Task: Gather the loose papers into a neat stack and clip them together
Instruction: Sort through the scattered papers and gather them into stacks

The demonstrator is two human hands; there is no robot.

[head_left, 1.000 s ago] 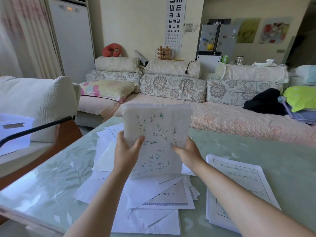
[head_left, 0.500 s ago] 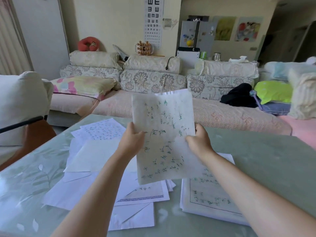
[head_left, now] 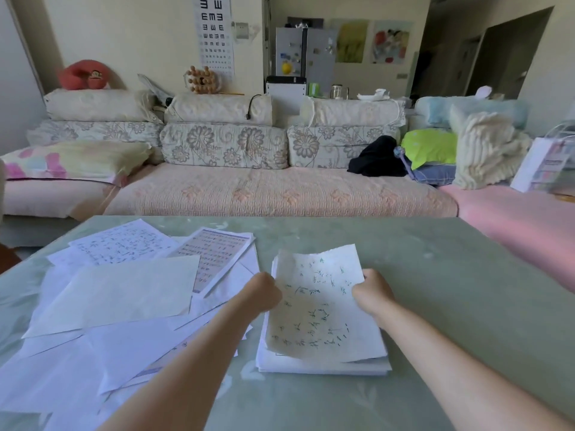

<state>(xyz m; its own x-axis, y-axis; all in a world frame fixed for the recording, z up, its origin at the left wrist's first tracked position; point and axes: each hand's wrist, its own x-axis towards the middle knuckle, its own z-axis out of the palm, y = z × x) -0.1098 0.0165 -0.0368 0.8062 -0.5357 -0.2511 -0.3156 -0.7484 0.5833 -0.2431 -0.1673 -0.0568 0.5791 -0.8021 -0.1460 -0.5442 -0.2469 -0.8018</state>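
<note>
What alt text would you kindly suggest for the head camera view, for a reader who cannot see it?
The left hand and right hand hold a handwritten sheet by its side edges over a neat stack of papers on a pale green table. Loose papers lie scattered to the left, and a floral sofa stands behind.

A floral sofa lines the cream wall under an eye chart
</note>
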